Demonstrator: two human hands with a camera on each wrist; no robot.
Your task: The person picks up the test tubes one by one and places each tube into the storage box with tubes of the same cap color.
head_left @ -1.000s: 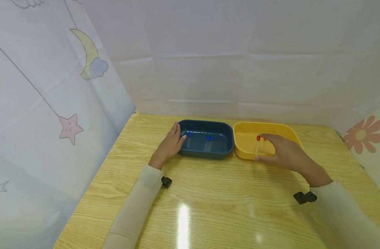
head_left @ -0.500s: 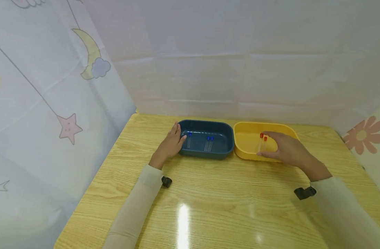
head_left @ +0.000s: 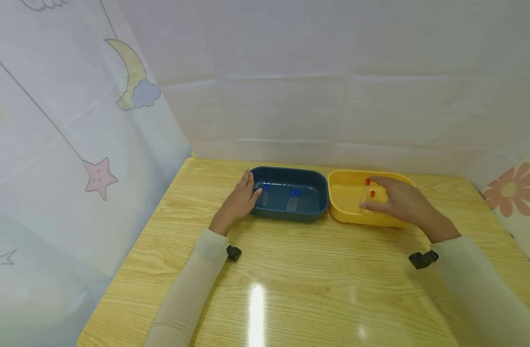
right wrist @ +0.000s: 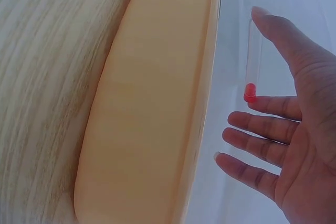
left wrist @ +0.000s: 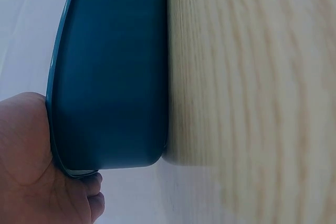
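My left hand (head_left: 241,199) holds the left end of a dark blue plastic basin (head_left: 286,214), thumb over the rim and fingers along the outside. In the left wrist view, curled fingertips (left wrist: 96,203) show by the basin's corner. Over the yellow basin (head_left: 349,219), my right hand (head_left: 404,200) pinches a clear test tube (right wrist: 253,56) by its two ends. The thumb presses the bottom, and the index finger meets the red cap (right wrist: 250,93); the other fingers are spread. Below it, another red cap (head_left: 372,193) shows inside the yellow basin, its tube partly hidden.
Inside the blue basin lie several blue-capped tubes (head_left: 292,201). Both basins stand side by side on a wood-grain table (head_left: 308,279), close to its back edge. A pale patterned curtain (head_left: 265,96) hangs behind and to the left.
The right hand has moved slightly back and right with its red-capped tube, now farther over the yellow basin. The other red cap shows more plainly below it. The left hand keeps its place.
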